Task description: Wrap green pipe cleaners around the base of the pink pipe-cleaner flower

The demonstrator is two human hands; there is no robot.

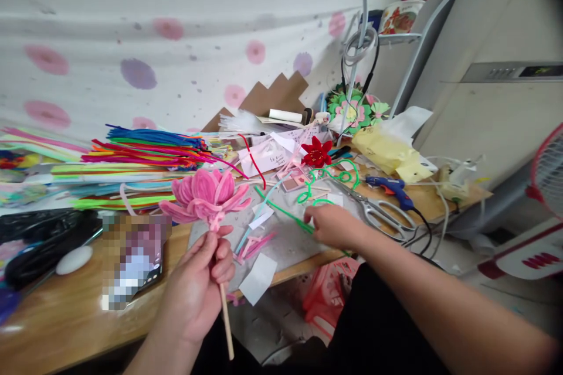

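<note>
My left hand (200, 281) is closed around a thin wooden stick (227, 328), gripping it just below the bloom. On top of the stick sits a pink pipe-cleaner flower (206, 196) with layered, fuzzy petals. Over the grey mat (281, 246), my right hand (336, 227) reaches in with curled fingers pinching at green pipe cleaners (285, 215); its fingertips are partly hidden. More curly green pipe cleaner (352, 173) lies beyond that hand. Pink pipe-cleaner scraps (255, 246) and paper pieces (259, 278) are strewn between the two hands.
Right of the mat lie large scissors (382, 214) and a blue glue gun (391, 187) with a cord. A red flower (316, 152) rests behind. Bundled pipe cleaners (145, 149) fill the back left, and a phone (143, 255) lies in front. A red basket (329, 293) stands below the edge.
</note>
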